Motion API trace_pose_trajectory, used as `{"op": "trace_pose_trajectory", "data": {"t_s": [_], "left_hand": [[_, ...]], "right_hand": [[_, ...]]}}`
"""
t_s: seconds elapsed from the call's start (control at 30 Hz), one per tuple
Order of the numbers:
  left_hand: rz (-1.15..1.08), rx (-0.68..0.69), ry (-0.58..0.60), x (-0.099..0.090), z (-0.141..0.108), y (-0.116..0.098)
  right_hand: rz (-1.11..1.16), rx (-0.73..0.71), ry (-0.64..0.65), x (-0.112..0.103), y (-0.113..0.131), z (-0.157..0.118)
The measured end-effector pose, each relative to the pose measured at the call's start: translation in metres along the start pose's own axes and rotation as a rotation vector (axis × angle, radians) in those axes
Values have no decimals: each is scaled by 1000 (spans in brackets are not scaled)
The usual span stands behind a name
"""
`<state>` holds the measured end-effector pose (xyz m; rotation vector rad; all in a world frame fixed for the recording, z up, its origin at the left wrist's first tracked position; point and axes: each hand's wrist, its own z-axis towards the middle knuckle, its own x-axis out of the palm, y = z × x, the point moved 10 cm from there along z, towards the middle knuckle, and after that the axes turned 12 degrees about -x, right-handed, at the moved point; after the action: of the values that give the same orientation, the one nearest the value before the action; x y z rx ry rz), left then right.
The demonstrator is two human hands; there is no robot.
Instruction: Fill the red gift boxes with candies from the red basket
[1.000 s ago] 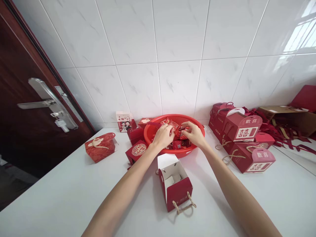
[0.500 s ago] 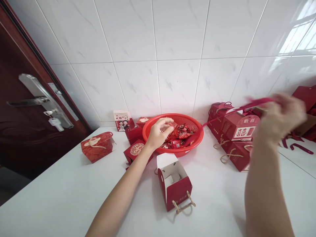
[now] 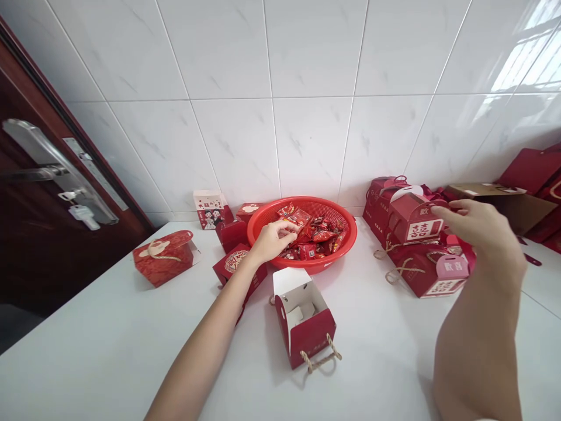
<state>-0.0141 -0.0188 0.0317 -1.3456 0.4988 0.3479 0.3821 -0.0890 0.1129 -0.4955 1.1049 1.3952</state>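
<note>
My left hand [image 3: 274, 240] reaches into a red plastic basket [image 3: 313, 269] of red-wrapped candies [image 3: 322, 235]. Its fingers are curled and pinched on a wrapped candy, mostly hidden by the hand. To the right, my right hand [image 3: 486, 228] is beside the upper red gift box [image 3: 407, 219], fingers apart and fingertips near its right end. A magenta ribbon [image 3: 467, 250] shows beneath that hand. Between my arms stands an open red gift box [image 3: 313, 339] with white inner walls, pale pieces inside and a rope handle at its front.
A closed red box with rope handle [image 3: 162, 257] sits at the left. Another red box [image 3: 230, 266] touches the basket area, near a printed card box [image 3: 211, 209]. A lower gift box [image 3: 421, 269] and a brown carton [image 3: 495, 196] stand right. A door handle [image 3: 39, 172] is far left.
The magenta ribbon has been pulled out of the basket to the right. My right hand has come down beside the stacked boxes. My left hand stays in the basket.
</note>
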Motion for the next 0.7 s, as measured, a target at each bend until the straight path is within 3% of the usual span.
{"op": "trace_pose_trajectory", "data": {"t_s": [0.1, 0.17, 0.23, 0.37, 0.47, 0.57, 0.7], "left_hand": [[107, -71, 26, 3, 0, 5], [169, -102, 45, 6, 0, 8], [242, -124, 68, 10, 1, 9], [450, -156, 80, 14, 7, 10], [558, -183, 114, 16, 12, 16], [565, -160, 220, 23, 16, 22], [582, -120, 328, 32, 21, 30]], "right_hand": [[59, 182, 0, -20, -10, -14], [138, 187, -30, -33, -6, -21], [258, 138, -33, -38, 5, -27], [504, -109, -2, -37, 50, -36], [642, -315, 117, -23, 92, -41], [725, -511, 247, -1, 131, -46], [782, -636, 341, 39, 169, -48]]}}
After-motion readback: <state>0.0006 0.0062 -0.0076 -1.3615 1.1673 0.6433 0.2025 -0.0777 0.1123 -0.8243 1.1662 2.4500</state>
